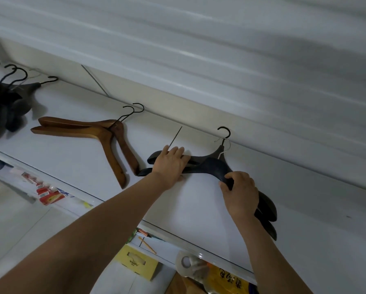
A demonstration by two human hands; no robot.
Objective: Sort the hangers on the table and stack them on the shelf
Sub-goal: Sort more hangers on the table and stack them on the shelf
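Note:
On the white shelf [199, 204] lies a stack of dark navy hangers [207, 165], hooks pointing to the back wall. My left hand [170, 164] rests flat on the left arms of that stack, fingers straight. My right hand [240, 193] grips the right arm of the top dark hanger, thumb and fingers curled round it. Left of them lie two brown wooden hangers [105, 132], one on the other. A pile of black hangers [10, 96] sits at the shelf's far left end.
The shelf's back wall [241, 115] runs close behind the hooks. Below the shelf's front edge are a yellow box [135, 263], a red packet [48, 195], a tape roll [186, 262] and a yellow bag [228, 279].

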